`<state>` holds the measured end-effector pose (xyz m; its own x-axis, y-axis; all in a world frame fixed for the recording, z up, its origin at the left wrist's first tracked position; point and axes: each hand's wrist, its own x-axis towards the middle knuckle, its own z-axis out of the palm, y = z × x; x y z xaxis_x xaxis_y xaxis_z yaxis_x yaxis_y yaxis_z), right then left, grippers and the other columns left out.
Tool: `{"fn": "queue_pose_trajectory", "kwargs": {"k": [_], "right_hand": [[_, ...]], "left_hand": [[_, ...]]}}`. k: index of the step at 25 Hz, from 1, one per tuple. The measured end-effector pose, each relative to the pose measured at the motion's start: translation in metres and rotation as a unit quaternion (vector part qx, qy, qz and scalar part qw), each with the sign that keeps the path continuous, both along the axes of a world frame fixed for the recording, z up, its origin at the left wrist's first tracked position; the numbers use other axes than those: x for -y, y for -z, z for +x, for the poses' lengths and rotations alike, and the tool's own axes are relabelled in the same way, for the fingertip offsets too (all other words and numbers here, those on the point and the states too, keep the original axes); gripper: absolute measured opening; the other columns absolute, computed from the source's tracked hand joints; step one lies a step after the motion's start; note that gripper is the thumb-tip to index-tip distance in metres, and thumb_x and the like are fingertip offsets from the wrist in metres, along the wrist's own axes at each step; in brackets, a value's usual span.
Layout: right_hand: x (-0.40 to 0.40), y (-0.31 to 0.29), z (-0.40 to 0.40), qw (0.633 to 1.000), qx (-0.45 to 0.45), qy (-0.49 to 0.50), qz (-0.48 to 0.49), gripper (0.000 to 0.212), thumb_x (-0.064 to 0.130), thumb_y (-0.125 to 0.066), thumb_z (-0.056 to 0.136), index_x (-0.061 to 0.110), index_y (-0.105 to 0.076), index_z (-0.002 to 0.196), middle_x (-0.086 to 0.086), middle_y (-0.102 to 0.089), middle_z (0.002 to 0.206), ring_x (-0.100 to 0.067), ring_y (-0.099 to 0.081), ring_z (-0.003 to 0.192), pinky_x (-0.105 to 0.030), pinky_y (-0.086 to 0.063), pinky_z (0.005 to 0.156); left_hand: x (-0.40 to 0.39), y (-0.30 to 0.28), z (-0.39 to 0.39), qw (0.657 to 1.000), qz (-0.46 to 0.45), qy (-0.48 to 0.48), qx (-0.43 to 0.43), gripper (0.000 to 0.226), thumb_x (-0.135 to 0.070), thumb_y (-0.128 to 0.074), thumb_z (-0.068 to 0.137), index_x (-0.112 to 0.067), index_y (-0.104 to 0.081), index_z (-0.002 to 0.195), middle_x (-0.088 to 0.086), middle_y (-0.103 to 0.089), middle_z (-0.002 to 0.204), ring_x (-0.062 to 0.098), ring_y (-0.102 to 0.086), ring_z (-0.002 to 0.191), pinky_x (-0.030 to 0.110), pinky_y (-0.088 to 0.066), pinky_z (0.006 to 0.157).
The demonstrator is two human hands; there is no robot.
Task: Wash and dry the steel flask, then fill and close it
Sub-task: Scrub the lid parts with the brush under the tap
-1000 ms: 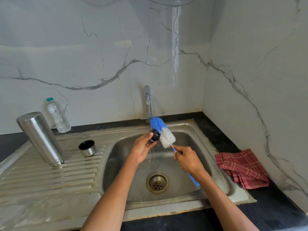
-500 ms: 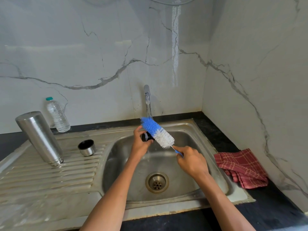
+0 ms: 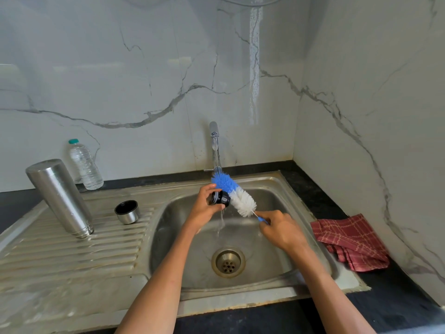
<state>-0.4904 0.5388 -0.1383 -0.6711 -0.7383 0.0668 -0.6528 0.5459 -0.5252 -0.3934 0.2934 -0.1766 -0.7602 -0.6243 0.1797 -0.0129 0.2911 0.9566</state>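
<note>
Black flask stopper (image 3: 219, 198) is gripped in L hand (image 3: 207, 208) over sink basin (image 3: 265, 268), under a thin tap stream. Bottle brush (image 3: 234, 195) is held by R hand (image 3: 280, 231), bristles against stopper. Steel flask (image 3: 59, 197) is stood inverted on drainboard (image 3: 72, 256); steel cup lid (image 3: 127, 212) beside it, mouth up, contents not discernible. Plastic water bottle (image 3: 84, 165) behind.

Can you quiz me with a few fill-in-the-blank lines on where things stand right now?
1. The left hand holds a small black ____ over the sink.
2. The right hand holds a ____ by its handle.
3. The steel flask stands upside down on the ____.
4. The red checked cloth lies to the ____ of the sink.

Missing words: stopper; brush; drainboard; right
</note>
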Motion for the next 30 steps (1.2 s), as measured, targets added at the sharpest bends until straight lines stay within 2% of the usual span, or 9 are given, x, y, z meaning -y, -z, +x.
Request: {"fn": "queue_pose_trajectory", "kwargs": {"k": [2, 5, 8, 11, 14, 17, 20, 25, 30], "right_hand": [[0.001, -0.002, -0.001, 1.0, 0.019, -0.002, -0.017, 0.045, 0.024, -0.05, 0.093, 0.037, -0.064, 0.134, -0.001, -0.075, 0.104, -0.023, -0.068, 0.094, -0.035, -0.052, 0.074], [0.0, -0.001, 0.0, 0.997, 0.058, -0.017, -0.039, 0.043, 0.021, -0.051, 0.094, 0.035, -0.068, 0.13, 0.001, -0.074, 0.091, -0.016, -0.063, 0.077, -0.031, -0.047, 0.065], [0.0, 0.001, 0.002, 0.996, 0.064, -0.013, -0.054, 0.046, 0.024, -0.052, 0.095, 0.042, -0.062, 0.135, 0.004, -0.076, 0.099, -0.011, -0.057, 0.071, -0.025, -0.041, 0.064], [-0.001, 0.0, 0.005, 0.997, 0.038, -0.004, -0.067, 0.046, 0.026, -0.052, 0.097, 0.044, -0.059, 0.138, 0.008, -0.074, 0.111, -0.015, -0.067, 0.093, -0.028, -0.046, 0.072], [0.006, 0.0, 0.01, 0.998, 0.01, -0.002, -0.064, 0.047, 0.029, -0.05, 0.1, 0.046, -0.051, 0.144, 0.008, -0.064, 0.131, -0.02, -0.062, 0.117, -0.034, -0.049, 0.088], [0.009, 0.004, 0.01, 0.997, 0.026, 0.01, -0.076, 0.048, 0.029, -0.049, 0.1, 0.046, -0.05, 0.145, 0.007, -0.065, 0.131, -0.023, -0.065, 0.113, -0.037, -0.053, 0.089], [0.005, 0.006, 0.004, 0.997, 0.039, 0.022, -0.059, 0.047, 0.027, -0.049, 0.099, 0.044, -0.055, 0.142, 0.004, -0.071, 0.123, -0.022, -0.068, 0.104, -0.033, -0.052, 0.078], [0.008, 0.006, 0.008, 0.997, 0.009, 0.019, -0.069, 0.048, 0.026, -0.049, 0.1, 0.044, -0.052, 0.145, 0.009, -0.062, 0.118, -0.021, -0.064, 0.107, -0.035, -0.05, 0.082], [0.009, 0.008, 0.006, 0.997, 0.007, 0.025, -0.066, 0.048, 0.026, -0.049, 0.1, 0.043, -0.052, 0.145, 0.006, -0.062, 0.128, -0.023, -0.063, 0.112, -0.038, -0.052, 0.087]], "left_hand": [[-0.005, -0.003, -0.001, 0.999, 0.038, 0.006, -0.013, 0.065, 0.0, -0.078, 0.084, -0.02, -0.046, 0.137, -0.002, -0.058, 0.134, 0.012, -0.059, 0.12, 0.025, -0.05, 0.097], [-0.006, -0.004, -0.001, 0.989, 0.114, -0.039, -0.087, 0.052, -0.003, -0.076, 0.087, -0.023, -0.055, 0.13, 0.009, -0.065, 0.126, 0.023, -0.065, 0.114, 0.037, -0.055, 0.095], [-0.007, -0.006, -0.001, 0.962, 0.212, -0.076, -0.154, 0.047, -0.001, -0.073, 0.089, -0.021, -0.058, 0.13, 0.014, -0.067, 0.121, 0.029, -0.068, 0.111, 0.036, -0.056, 0.092], [-0.01, -0.008, -0.002, 0.941, 0.279, -0.102, -0.163, 0.034, -0.005, -0.07, 0.093, -0.014, -0.062, 0.124, 0.015, -0.068, 0.124, 0.027, -0.069, 0.11, 0.033, -0.057, 0.085], [-0.02, -0.01, -0.003, 0.932, 0.324, -0.066, -0.149, 0.015, -0.008, -0.069, 0.095, -0.007, -0.067, 0.11, 0.018, -0.072, 0.119, 0.024, -0.071, 0.106, 0.03, -0.059, 0.08], [-0.022, -0.015, -0.003, 0.924, 0.342, -0.039, -0.166, 0.019, -0.009, -0.069, 0.094, -0.004, -0.067, 0.112, 0.017, -0.073, 0.118, 0.023, -0.072, 0.105, 0.03, -0.06, 0.083], [-0.02, -0.018, 0.001, 0.913, 0.35, -0.062, -0.198, 0.021, -0.005, -0.068, 0.094, -0.004, -0.067, 0.115, 0.013, -0.076, 0.11, 0.022, -0.072, 0.105, 0.034, -0.058, 0.092], [-0.023, -0.015, 0.0, 0.941, 0.293, -0.052, -0.162, 0.02, -0.006, -0.07, 0.092, -0.009, -0.07, 0.112, 0.008, -0.078, 0.107, 0.022, -0.073, 0.105, 0.032, -0.058, 0.091], [-0.024, -0.015, -0.002, 0.954, 0.25, -0.065, -0.156, 0.028, -0.005, -0.07, 0.093, -0.008, -0.069, 0.121, 0.009, -0.076, 0.113, 0.018, -0.073, 0.104, 0.025, -0.059, 0.085]]}}
